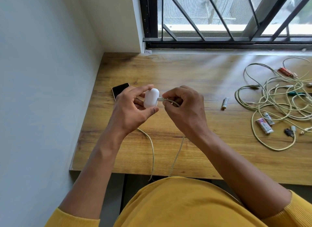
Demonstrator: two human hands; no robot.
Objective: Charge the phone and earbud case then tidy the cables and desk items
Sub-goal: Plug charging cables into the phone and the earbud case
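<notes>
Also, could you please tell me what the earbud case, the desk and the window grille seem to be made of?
Earbud case: likely smooth white plastic, given its even, seamless rounded shell. Desk: wood or wood-look laminate, with brown grain and knots and a slight sheen; which one is unclear. Window grille: apparently dark painted metal, from its thin straight bars.

A smooth white oval earbud case (151,98) is held up above the wooden counter (194,71) with a pale cable's plug (161,99) at its end, a black phone (120,90) lying flat behind it and tangled cream cables (276,101) sprawling well off to the right.
</notes>
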